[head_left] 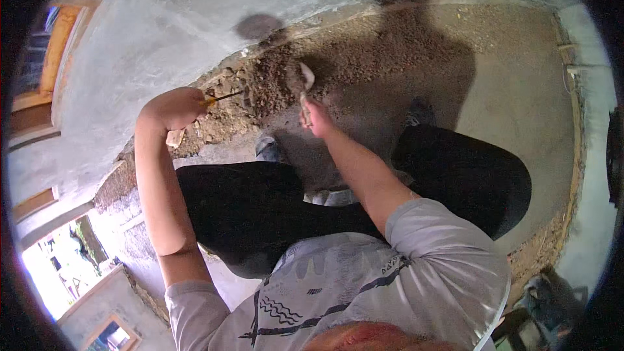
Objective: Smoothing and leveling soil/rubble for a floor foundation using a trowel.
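Bare concrete wall point(162, 39) and a rough, half-broken floor fill the view, with a bed of loose brown rubble and earth point(338, 65) where the two meet, and smoother screed point(513, 104) off to the right. At the middle of it all, the right hand point(317, 119) has its grip closed round the handle of a small trowel point(305, 81), whose pale blade is up at the rubble, its tip in or just over the loose dirt. The left hand point(174, 109) is a closed fist on a thin tool with a yellow shaft point(221, 98), its dark tip pointing right into the broken edge beside the wall; whether it is a chisel or a screwdriver I cannot tell.

By the look of them both tools are stiff and light, best held well back on the handle as now. The rubble seems crumbly and gritty, likely to spill off the blade if tipped, while the bigger lumps near the wall look hard and heavier.

Further out, the person squats in dark trousers point(260, 208) with one grey shoe point(268, 148) just below the rubble. No bucket or tub shows; a doorway point(58, 266) opens to daylight at the lower left
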Motion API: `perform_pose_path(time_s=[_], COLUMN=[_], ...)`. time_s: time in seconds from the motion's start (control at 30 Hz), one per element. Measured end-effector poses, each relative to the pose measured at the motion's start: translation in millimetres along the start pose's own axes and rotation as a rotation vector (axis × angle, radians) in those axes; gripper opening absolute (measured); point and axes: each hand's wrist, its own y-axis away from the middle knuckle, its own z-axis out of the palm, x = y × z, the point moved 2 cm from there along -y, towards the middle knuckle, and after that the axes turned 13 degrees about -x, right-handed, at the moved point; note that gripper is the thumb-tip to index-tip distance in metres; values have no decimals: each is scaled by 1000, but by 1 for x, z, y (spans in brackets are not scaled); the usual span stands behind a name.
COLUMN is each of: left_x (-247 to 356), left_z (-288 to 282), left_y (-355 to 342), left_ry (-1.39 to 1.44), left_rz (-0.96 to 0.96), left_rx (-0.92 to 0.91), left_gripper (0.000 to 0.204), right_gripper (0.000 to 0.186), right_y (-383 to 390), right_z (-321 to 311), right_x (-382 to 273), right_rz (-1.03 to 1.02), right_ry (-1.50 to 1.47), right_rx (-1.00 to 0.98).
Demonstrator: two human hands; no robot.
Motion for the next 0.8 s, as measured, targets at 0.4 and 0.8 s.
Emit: perform_pose_path(time_s=[0.4, 0.8], left_x=[27, 12], left_z=[-12, -13], left_y=[14, 6], left_ry=[-507, -699], left_rz=[333, 458], left_rx=[220, 210], left_gripper=[21, 24], right_gripper=[26, 29], right_y=[13, 24], right_z=[-41, -37], right_x=[-64, -60], right_rz=[113, 151], right_ry=[-221, 36], right_rx=[-110, -94])
